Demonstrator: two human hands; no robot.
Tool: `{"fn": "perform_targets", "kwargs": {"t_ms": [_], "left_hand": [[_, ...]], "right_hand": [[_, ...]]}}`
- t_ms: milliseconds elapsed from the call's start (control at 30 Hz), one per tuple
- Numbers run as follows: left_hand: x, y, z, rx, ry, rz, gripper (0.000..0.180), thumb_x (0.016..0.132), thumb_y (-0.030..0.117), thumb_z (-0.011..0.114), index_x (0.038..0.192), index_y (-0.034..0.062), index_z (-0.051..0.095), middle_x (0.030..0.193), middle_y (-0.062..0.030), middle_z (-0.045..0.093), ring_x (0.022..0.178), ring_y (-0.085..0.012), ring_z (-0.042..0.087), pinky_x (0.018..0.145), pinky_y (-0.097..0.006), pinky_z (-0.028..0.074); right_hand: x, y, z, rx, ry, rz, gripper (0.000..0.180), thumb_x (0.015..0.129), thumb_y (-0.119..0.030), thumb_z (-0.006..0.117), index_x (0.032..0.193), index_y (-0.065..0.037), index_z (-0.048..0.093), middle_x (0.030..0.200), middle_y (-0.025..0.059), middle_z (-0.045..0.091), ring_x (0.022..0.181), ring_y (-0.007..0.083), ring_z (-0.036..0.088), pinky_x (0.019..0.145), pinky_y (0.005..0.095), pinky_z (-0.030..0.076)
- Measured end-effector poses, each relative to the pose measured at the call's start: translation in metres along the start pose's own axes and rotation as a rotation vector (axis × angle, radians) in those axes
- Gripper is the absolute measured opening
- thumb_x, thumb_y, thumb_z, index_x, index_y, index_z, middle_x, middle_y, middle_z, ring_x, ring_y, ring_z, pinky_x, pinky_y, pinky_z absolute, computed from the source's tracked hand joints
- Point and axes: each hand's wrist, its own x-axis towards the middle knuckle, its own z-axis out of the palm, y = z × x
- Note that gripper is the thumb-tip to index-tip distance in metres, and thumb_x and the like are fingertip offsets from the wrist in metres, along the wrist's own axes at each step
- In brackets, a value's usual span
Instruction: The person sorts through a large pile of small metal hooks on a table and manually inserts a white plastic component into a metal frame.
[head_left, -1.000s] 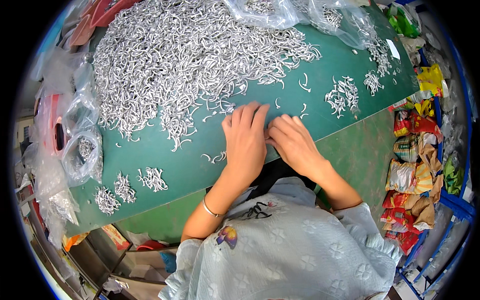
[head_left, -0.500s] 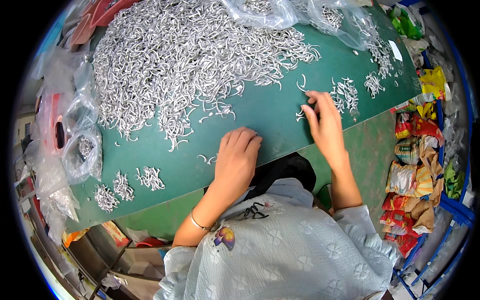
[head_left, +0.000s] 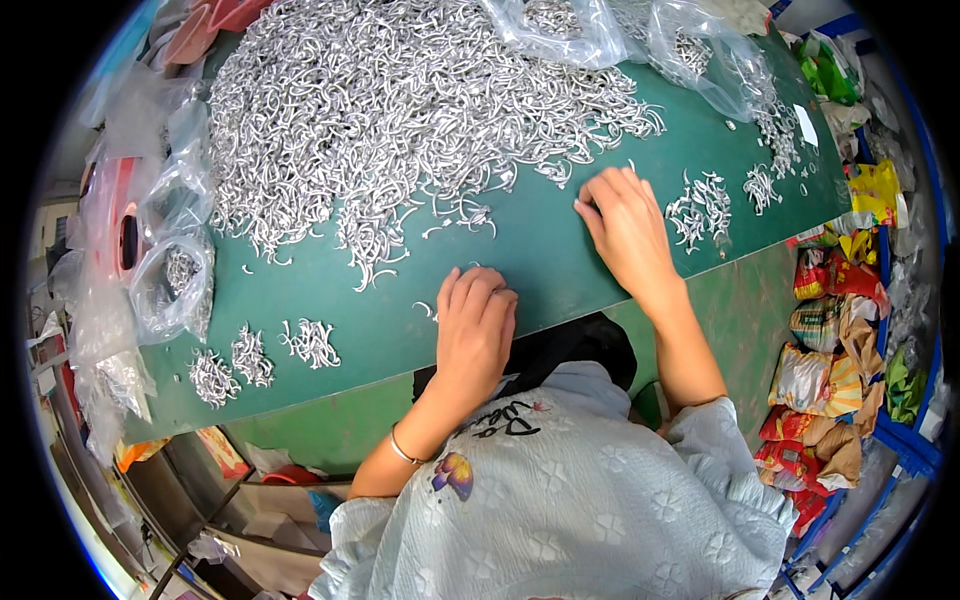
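1. The left hand (head_left: 476,325) is low over the tabletop (head_left: 540,240) near its front edge, fingers curled; whether it grasps anything is hidden.
2. The right hand (head_left: 628,228) is farther forward, fingers bent and thumb toward the left; I cannot tell whether a piece is in its grasp.
3. Curved silvery pieces (head_left: 426,311) lie just left of the left hand.
4. A small heap (head_left: 700,208) of such pieces lies right of the right hand, with a smaller cluster (head_left: 762,190) beyond it.
5. The large pile (head_left: 400,120) of them covers the tabletop's far left and middle.
6. Three little heaps (head_left: 252,357) sit near the left front edge.
7. Clear plastic bags (head_left: 575,45) lie along the far side.
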Motion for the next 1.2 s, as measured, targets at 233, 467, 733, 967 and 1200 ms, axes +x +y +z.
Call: {"fn": "perform_targets", "kwargs": {"t_ms": [233, 467, 733, 967, 1200], "left_hand": [[0.002, 0.006, 0.006, -0.017, 0.027, 0.001, 0.021, 0.078, -0.003, 0.067, 0.098, 0.0025, 0.061, 0.111, -0.0114, 0.057, 0.111, -0.0319, 0.054, 0.107, -0.055, 0.031], [0.002, 0.003, 0.005, -0.012, -0.003, -0.004, 0.022, 0.079, -0.002, 0.065, 0.101, 0.0004, 0.061, 0.115, -0.0138, 0.055, 0.112, -0.0327, 0.052, 0.106, -0.058, 0.03], [0.001, 0.003, 0.005, -0.039, 0.015, -0.03, 0.023, 0.079, -0.001, 0.067, 0.101, 0.0013, 0.062, 0.116, -0.0136, 0.055, 0.113, -0.0331, 0.052, 0.108, -0.058, 0.028], [0.004, 0.004, 0.0, -0.034, 0.033, -0.067, 0.023, 0.079, -0.001, 0.068, 0.101, 0.0038, 0.063, 0.116, -0.0116, 0.056, 0.111, -0.0324, 0.054, 0.109, -0.056, 0.028], [0.02, 0.01, 0.0, -0.012, 0.012, -0.045, 0.026, 0.08, 0.001, 0.068, 0.105, 0.0045, 0.062, 0.116, -0.0115, 0.056, 0.111, -0.0319, 0.054, 0.108, -0.054, 0.03]], "right_hand": [[0.001, 0.008, -0.019, 0.314, -0.067, -0.027, 0.023, 0.079, -0.006, 0.07, 0.099, -0.002, 0.062, 0.095, 0.0124, 0.056, 0.092, 0.0329, 0.055, 0.08, 0.0409, 0.045], [0.025, -0.011, 0.012, -0.032, -0.018, -0.057, 0.014, 0.08, -0.009, 0.069, 0.089, -0.003, 0.06, 0.091, 0.0092, 0.057, 0.094, 0.029, 0.054, 0.079, 0.0402, 0.043], [0.017, 0.0, -0.011, 0.268, 0.018, -0.005, 0.015, 0.078, -0.008, 0.072, 0.088, -0.004, 0.06, 0.087, 0.009, 0.058, 0.088, 0.029, 0.055, 0.079, 0.0393, 0.042], [0.01, -0.004, -0.012, 0.059, -0.137, -0.151, 0.017, 0.075, -0.008, 0.074, 0.083, -0.004, 0.06, 0.094, 0.0077, 0.051, 0.092, 0.028, 0.049, 0.079, 0.0391, 0.039], [0.022, 0.0, 0.008, 0.064, 0.028, -0.149, 0.022, 0.075, -0.007, 0.073, 0.092, -0.005, 0.06, 0.099, 0.0073, 0.051, 0.094, 0.0276, 0.048, 0.079, 0.0388, 0.038]]}}
